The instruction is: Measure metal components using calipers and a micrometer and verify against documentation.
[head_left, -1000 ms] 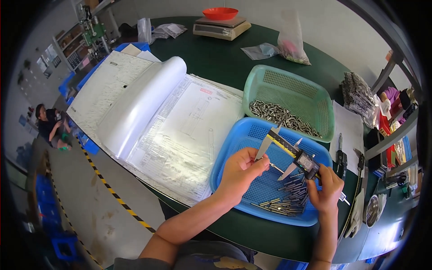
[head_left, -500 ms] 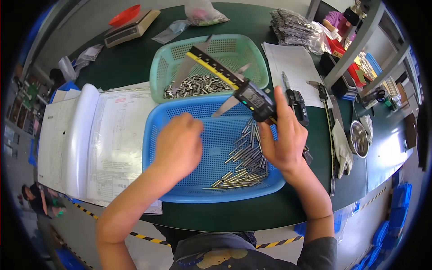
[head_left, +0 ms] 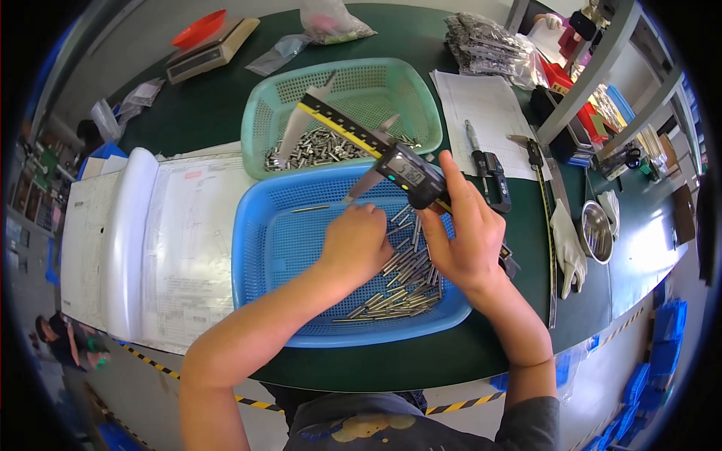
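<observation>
- The right hand (head_left: 468, 239) gripped the caliper (head_left: 376, 150), held over the blue basket (head_left: 263, 248).
- The left hand (head_left: 357, 244) was curled over the pins (head_left: 398, 289); whether it pinched one, I couldn't tell.
- A green basket (head_left: 346, 90) lay farther off, papers (head_left: 180, 248) to the left, on a dark green table (head_left: 203, 105).

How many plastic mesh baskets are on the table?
2: a blue basket under both hands, holding metal pins, and a green basket just behind it, holding more metal parts. None seems hidden.
</observation>
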The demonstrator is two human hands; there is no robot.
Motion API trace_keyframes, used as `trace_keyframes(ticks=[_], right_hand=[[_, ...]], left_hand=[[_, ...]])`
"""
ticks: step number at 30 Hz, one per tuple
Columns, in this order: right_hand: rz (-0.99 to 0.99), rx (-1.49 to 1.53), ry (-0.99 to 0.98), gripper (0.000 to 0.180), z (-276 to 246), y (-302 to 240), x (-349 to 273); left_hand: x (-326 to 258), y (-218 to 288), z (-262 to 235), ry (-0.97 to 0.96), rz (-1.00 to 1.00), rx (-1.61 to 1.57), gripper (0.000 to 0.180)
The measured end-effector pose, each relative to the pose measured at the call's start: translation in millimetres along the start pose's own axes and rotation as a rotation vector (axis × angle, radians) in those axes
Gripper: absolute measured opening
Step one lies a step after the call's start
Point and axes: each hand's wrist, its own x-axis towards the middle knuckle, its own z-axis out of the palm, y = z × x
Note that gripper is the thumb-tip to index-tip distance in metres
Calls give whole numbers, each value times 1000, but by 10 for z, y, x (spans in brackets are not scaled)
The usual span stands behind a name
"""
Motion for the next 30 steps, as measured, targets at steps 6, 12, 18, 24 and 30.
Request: trace_keyframes(ticks=[6,12,18,24,30], right_hand=[[68,29,-19,60,-4,-19,-7],[71,43,-1,60,14,11,-28],[72,14,-32,59,-3,11,-29],[72,37,-47,59,-10,25,-31],[6,6,-77,60,-15,-5,-2]], left_hand=[[-28,-97,-93,-11,-2,-12,11],[26,-107,6,19,40,20,9],[63,-135,-271,9,-73,16,14],[-34,-322,-751,382,-254,-705,13],[-100,-341,-861,372,-225,-1147,32]])
